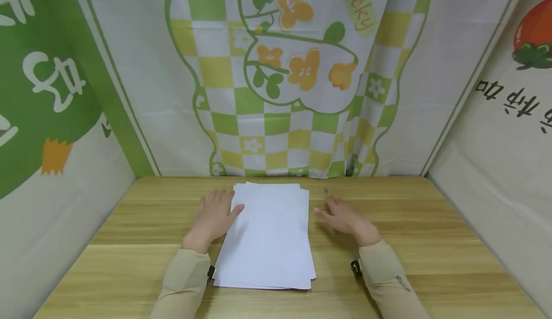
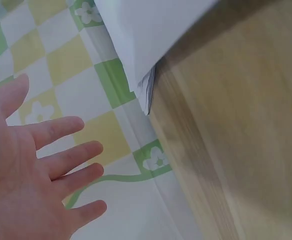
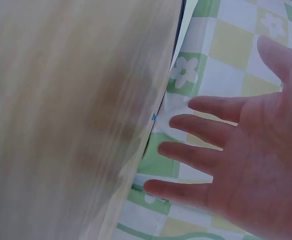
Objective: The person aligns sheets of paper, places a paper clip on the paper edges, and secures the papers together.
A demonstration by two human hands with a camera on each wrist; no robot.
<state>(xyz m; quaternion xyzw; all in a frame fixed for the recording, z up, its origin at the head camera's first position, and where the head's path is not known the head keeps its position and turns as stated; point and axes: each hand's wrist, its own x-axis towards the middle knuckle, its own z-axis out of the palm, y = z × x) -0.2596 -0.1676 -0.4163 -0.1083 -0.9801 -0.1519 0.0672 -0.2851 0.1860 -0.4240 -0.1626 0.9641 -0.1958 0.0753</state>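
A cloth backdrop with green and yellow checks point(image 1: 276, 142) hangs behind the wood-grained surface point(image 1: 444, 261), on which a loosely squared stack of white paper point(image 1: 269, 237) lies near the middle, its sheets slightly fanned at the corners. The left hand point(image 1: 215, 216) is beside the stack's left edge, fingers extended and spread, its thumb overlapping the paper in the head view while the left wrist view shows the fingers clear of it; the right hand point(image 1: 345, 219), also spread with fingers nearly straight and grasping nothing, is to the right of the stack, near a small grey object point(image 1: 326, 190)
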